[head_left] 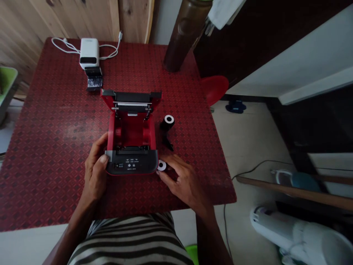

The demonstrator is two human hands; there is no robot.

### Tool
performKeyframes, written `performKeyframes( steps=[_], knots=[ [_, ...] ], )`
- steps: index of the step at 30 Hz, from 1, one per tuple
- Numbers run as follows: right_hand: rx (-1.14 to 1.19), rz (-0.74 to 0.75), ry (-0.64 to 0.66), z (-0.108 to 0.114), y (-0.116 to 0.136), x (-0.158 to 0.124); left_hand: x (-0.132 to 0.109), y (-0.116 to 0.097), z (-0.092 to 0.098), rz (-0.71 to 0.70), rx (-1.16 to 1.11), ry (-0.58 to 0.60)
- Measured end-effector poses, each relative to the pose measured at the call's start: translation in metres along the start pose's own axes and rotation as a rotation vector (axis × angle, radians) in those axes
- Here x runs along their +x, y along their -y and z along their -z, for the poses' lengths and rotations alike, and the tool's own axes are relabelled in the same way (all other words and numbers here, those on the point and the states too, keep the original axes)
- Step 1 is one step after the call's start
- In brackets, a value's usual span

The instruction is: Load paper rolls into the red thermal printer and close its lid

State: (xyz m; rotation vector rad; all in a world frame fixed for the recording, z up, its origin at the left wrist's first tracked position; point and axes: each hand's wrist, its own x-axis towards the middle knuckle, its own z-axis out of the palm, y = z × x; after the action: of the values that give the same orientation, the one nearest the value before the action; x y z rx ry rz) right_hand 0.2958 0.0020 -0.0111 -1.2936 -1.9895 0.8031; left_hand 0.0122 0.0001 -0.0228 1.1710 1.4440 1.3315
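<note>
A red and black label printer (131, 162) stands on the table, its lid tipped up and its red inner bay showing. My left hand (96, 167) is closed on the printer's front left corner, with the thumb on the top edge. At the front right corner, my right hand (180, 176) has thumb and fingers around a small white roll (162, 166) with a dark core. That roll lies against the printer's side. Just beyond it, a black roll with a white end (168, 120) stands upright, a loose black strip (167, 142) trailing towards me.
On the far left of the red patterned table (63, 154) sits a white device (89, 51) with a white cable (113, 53) and a black strip coming out. A tall brown cylinder (186, 36) stands at the back right. A red stool (216, 90) shows past the right edge.
</note>
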Motion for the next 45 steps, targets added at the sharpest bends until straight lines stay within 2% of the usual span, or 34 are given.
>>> performKeyframes(
  steps=[4, 8, 11, 13, 14, 18, 22, 25, 28, 30, 31, 33, 36, 40, 42, 45],
  knots=[
    [-0.004, -0.005, 0.014, 0.004, 0.0, -0.005, 0.0, 0.001, 0.0, -0.006, -0.027, 0.0],
    [-0.05, -0.134, -0.012, 0.035, 0.016, -0.016, 0.0, 0.001, 0.0, -0.01, -0.041, 0.003],
    [-0.098, -0.244, -0.205, 0.058, 0.016, -0.008, 0.0, 0.001, 0.0, -0.017, -0.03, 0.002],
    [-0.117, -0.266, -0.357, 0.063, 0.002, 0.01, 0.0, 0.0, 0.001, -0.018, -0.022, -0.002],
    [-0.089, -0.264, -0.37, 0.061, -0.008, 0.022, 0.001, -0.001, 0.001, -0.015, -0.018, -0.006],
    [0.019, -0.23, -0.254, 0.036, -0.051, 0.076, 0.001, -0.003, 0.001, -0.006, 0.004, 0.001],
    [0.066, -0.196, -0.218, 0.013, -0.067, 0.105, 0.001, -0.006, -0.001, 0.001, 0.018, 0.006],
    [0.089, -0.183, -0.234, 0.024, -0.051, 0.099, 0.001, -0.01, -0.003, 0.017, 0.008, 0.006],
    [0.09, -0.139, -0.249, 0.063, -0.009, 0.079, 0.0, -0.014, -0.005, 0.019, -0.02, 0.014],
    [0.031, -0.088, -0.209, 0.091, 0.027, 0.068, 0.0, -0.016, -0.006, 0.012, -0.046, 0.026],
    [-0.007, -0.031, -0.158, 0.102, 0.044, 0.066, 0.0, -0.016, -0.006, 0.009, -0.057, 0.03],
    [-0.041, 0.142, 0.062, 0.108, 0.072, 0.07, 0.0, -0.016, -0.006, 0.007, -0.072, 0.032],
    [-0.236, 0.316, 0.189, 0.08, 0.093, 0.094, 0.0, -0.015, -0.006, 0.001, -0.088, 0.034],
    [-0.626, 0.259, 0.269, 0.025, 0.098, 0.122, -0.001, -0.014, -0.005, -0.016, -0.089, 0.051],
    [-0.747, 0.224, 0.287, 0.01, 0.1, 0.126, -0.001, -0.014, -0.005, -0.015, -0.104, 0.063],
    [-0.813, 0.225, 0.314, -0.001, 0.103, 0.127, -0.002, -0.016, -0.005, -0.001, -0.111, 0.076]
  ],
)
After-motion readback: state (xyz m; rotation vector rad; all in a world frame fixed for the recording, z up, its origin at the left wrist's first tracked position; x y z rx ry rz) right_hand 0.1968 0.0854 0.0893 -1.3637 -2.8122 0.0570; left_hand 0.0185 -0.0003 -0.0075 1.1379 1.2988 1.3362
